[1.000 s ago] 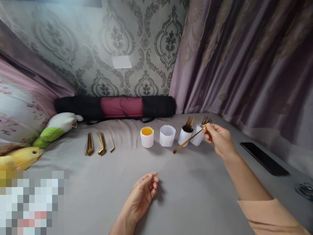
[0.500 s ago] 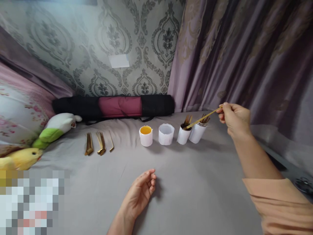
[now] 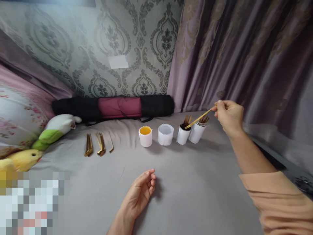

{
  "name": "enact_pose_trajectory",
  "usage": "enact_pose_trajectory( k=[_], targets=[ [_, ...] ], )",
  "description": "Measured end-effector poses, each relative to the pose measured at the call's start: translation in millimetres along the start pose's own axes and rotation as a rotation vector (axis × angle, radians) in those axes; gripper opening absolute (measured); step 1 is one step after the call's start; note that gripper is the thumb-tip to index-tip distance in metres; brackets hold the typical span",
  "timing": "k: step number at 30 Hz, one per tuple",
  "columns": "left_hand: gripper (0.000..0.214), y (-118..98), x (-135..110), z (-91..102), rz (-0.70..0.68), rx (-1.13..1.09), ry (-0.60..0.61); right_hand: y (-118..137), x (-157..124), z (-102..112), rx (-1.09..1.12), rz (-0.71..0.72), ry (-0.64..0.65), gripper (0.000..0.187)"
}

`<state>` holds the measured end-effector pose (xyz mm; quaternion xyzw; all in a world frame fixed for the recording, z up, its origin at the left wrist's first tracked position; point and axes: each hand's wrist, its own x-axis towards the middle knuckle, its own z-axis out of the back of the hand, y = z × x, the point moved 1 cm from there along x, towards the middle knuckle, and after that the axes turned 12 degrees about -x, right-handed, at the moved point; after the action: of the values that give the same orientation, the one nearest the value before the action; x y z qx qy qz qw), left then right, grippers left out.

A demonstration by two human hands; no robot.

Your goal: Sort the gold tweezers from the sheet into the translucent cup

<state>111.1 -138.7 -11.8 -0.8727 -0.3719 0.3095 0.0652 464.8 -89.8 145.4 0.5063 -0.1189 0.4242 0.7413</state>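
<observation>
Pinched by its upper end in my right hand (image 3: 230, 115) is a thin gold stick with a small flat tip (image 3: 201, 117). It slants down to the left, its tip at the mouth of a dark-lined white cup (image 3: 183, 136). Several gold sticks (image 3: 187, 119) stand in that cup. A taller white cup (image 3: 197, 134) beside it holds more of them. My left hand (image 3: 141, 192) rests on its side on the grey sheet (image 3: 186, 189), fingers loosely curled and apart, with nothing in them.
A yellow-lined white cup (image 3: 146, 139) and a wider white cup (image 3: 165, 138) stand left of the stick cups. Farther left lie two bundles of bent gold sticks (image 3: 89, 144) and a single one (image 3: 111, 142). Behind are a rolled black-and-maroon bag (image 3: 119, 107) and plush toys (image 3: 55, 127).
My right hand has moved a little left and up with the gold stick, whose tip stays at the dark-lined cup's mouth. My left hand has not moved.
</observation>
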Motion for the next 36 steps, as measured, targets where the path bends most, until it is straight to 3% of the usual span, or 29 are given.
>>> enact_pose_trajectory(
  k=[4, 15, 36],
  targets=[
    [0.022, 0, 0, 0.5, 0.001, -0.004, 0.001, 7, -3, -4, -0.099, 0.063, -0.071, 0.035],
    [0.022, 0, 2, 2.5, -0.002, -0.006, 0.013, 22, -14, -20, -0.210, 0.117, 0.095, 0.023],
    [0.025, 1, 4, 4.4, 0.004, -0.004, 0.015, 5, -28, -49, -0.331, 0.091, 0.276, 0.025]
  ],
)
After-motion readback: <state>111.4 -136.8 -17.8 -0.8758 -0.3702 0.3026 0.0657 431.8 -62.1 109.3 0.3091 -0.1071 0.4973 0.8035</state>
